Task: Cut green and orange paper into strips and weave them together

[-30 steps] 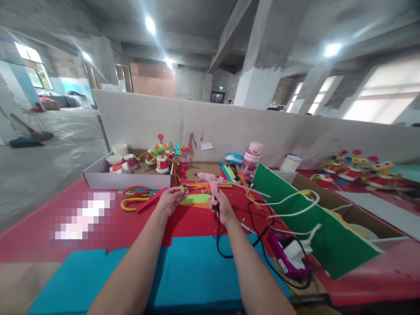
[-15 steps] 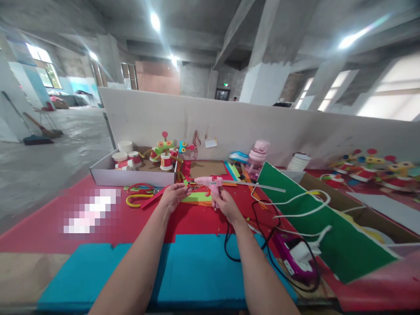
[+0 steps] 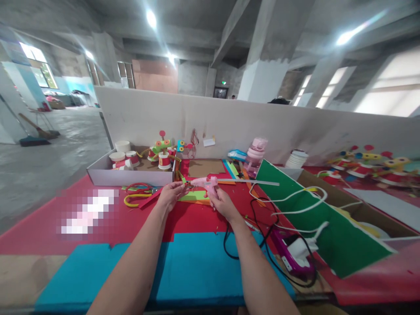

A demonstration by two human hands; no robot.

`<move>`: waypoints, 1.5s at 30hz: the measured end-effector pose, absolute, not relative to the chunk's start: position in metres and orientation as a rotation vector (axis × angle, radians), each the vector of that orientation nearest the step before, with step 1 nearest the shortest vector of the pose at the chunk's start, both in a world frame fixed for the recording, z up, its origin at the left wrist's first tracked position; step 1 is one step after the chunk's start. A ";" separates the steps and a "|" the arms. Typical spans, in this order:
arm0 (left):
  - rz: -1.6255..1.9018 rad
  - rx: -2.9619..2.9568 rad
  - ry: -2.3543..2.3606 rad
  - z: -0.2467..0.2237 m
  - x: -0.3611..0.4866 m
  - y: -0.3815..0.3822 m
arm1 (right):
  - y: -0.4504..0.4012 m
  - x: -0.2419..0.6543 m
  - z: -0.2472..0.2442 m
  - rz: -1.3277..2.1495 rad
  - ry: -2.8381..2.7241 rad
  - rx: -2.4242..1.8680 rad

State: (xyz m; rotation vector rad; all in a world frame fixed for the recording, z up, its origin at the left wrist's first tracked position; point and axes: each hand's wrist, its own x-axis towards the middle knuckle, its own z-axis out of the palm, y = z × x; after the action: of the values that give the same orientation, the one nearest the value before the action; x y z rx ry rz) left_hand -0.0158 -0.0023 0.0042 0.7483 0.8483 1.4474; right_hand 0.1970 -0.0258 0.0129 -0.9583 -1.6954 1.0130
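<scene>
My right hand [image 3: 223, 204] is closed around the grip of a pink hot glue gun [image 3: 201, 182]. A long translucent glue stick [image 3: 252, 181] juts from the gun's back end, towards the right. The nozzle points left, close to the fingertips of my left hand [image 3: 169, 197]. Those fingers are pinched on a small green paper piece [image 3: 183, 180]; whether the nozzle touches it cannot be made out. Beneath the gun, green and orange paper strips [image 3: 194, 196] lie on the red table cover [image 3: 193, 218].
Yellow-handled scissors [image 3: 133, 200] lie left of my hands. Behind them stands a white box [image 3: 131, 177] with paper cups and a toy figure. To the right are a green panel [image 3: 305, 218], looping cables and a purple power strip [image 3: 291, 253]. A pink bottle [image 3: 256, 155] stands behind.
The glue gun's nozzle has dipped slightly and sits nearer my left fingertips. Both hands keep their holds. The whole view has shifted a little.
</scene>
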 end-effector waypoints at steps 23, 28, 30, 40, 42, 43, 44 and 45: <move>1.455 0.798 0.886 0.001 -0.015 0.000 | -0.028 0.194 0.019 0.980 -1.681 -0.989; 1.457 0.799 0.899 0.000 -0.015 0.001 | -0.030 0.195 0.021 0.948 -1.694 -1.019; 1.457 0.804 0.899 0.000 -0.016 0.002 | -0.031 0.195 0.024 0.951 -1.702 -1.021; 1.453 0.811 0.864 -0.003 -0.017 0.004 | -0.031 0.196 0.024 0.893 -1.728 -1.041; 1.447 0.810 0.857 -0.003 -0.017 0.003 | -0.031 0.196 0.024 0.900 -1.732 -1.040; 1.445 0.807 0.855 -0.003 -0.016 0.003 | -0.032 0.196 0.024 0.905 -1.733 -1.039; 1.445 0.800 0.853 -0.003 -0.016 0.003 | -0.032 0.196 0.025 0.911 -1.736 -1.041; 1.446 0.791 0.851 -0.003 -0.016 0.003 | -0.032 0.196 0.025 0.918 -1.739 -1.044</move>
State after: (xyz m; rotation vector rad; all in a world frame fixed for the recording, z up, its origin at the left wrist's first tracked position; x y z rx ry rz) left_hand -0.0158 0.0027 -0.0028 0.7913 0.8513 1.4465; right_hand 0.1957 -0.0318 0.0248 -1.0438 -1.7385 0.9184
